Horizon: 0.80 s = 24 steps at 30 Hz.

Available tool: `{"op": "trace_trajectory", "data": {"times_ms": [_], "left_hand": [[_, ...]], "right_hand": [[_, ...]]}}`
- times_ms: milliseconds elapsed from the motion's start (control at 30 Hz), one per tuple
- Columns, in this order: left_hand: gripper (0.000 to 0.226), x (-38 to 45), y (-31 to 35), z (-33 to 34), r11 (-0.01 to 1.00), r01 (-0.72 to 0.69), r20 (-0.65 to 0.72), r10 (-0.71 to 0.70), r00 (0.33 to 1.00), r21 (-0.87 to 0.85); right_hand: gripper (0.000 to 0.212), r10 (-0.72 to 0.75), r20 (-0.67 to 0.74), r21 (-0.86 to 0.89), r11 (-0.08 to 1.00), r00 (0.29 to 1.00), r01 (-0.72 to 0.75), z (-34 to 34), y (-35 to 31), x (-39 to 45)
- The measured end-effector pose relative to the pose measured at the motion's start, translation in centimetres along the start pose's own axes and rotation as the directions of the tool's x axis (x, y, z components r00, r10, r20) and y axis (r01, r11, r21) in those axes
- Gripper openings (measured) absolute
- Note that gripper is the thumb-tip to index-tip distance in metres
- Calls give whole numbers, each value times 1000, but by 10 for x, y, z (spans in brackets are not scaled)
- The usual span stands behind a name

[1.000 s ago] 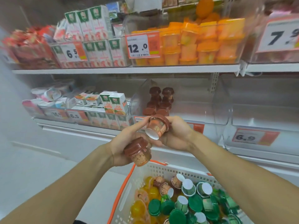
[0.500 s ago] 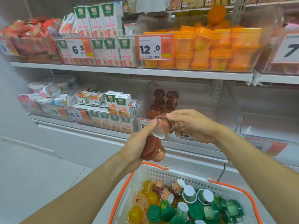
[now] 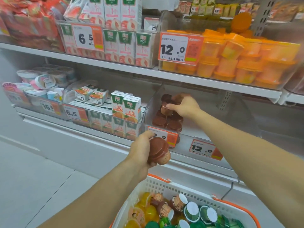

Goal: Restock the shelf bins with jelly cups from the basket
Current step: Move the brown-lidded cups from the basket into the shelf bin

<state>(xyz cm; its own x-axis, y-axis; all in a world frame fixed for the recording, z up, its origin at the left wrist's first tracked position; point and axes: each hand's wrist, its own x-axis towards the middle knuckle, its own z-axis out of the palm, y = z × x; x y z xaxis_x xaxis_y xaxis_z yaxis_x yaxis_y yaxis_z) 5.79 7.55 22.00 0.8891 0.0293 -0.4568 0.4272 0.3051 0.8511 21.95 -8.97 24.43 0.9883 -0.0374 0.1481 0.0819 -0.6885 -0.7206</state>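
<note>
- The right hand (image 3: 184, 106) pinches a brown jelly cup (image 3: 165, 110) above the stack (image 3: 167, 122) at the front left corner of the clear bin (image 3: 213, 129)
- The left hand (image 3: 143, 150) curls round a second brown cup (image 3: 158, 151) before the bin's front edge
- Risk: set down off-centre, the cup could topple the stack
- More cups wait in the basket (image 3: 164, 185)

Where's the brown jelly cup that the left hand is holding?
In the head view, the left hand grips the brown jelly cup low in the middle, just above the basket and in front of the clear bin's price tag.
</note>
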Motion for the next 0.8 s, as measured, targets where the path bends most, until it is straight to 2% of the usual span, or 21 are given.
{"op": "trace_trajectory", "data": {"times_ms": [100,233,333,467,533,600,633,667,733,800], "left_hand": [[22,6,2,-11,999,20,15,-21,1000,29],[27,12,5,-23,997,60,52,-63,997,57],[20,17,5,-29,997,58,43,-61,997,56],[19,22,3,-30,997,61,1,-61,998,46],[19,24,3,-29,998,52,-16,-52,999,24],[21,24,3,-26,999,41,-11,-41,999,7],[23,23,3,-25,999,35,2,-35,999,-2],[23,23,2,-23,1000,28,15,-28,999,-10],[23,21,1,-18,1000,12,34,-11,999,-25],[22,18,0,-13,999,-7,52,8,999,-35]], "right_hand": [[37,-91,42,-219,971,995,98,19,8,25],[22,-122,54,-279,951,991,132,30,11,38],[23,-174,25,-320,932,984,173,34,12,38],[29,-197,56,-349,915,979,204,32,11,35],[31,-239,25,-363,903,971,232,24,5,23],[23,-300,-52,-298,915,952,272,12,-7,-1],[18,-312,-48,-214,931,949,295,5,-14,-16],[14,-305,15,-91,948,952,305,-3,-20,-32],[13,-288,270,108,957,919,268,-18,-30,-67],[31,-270,466,111,963,843,247,-29,-31,-94]]}}
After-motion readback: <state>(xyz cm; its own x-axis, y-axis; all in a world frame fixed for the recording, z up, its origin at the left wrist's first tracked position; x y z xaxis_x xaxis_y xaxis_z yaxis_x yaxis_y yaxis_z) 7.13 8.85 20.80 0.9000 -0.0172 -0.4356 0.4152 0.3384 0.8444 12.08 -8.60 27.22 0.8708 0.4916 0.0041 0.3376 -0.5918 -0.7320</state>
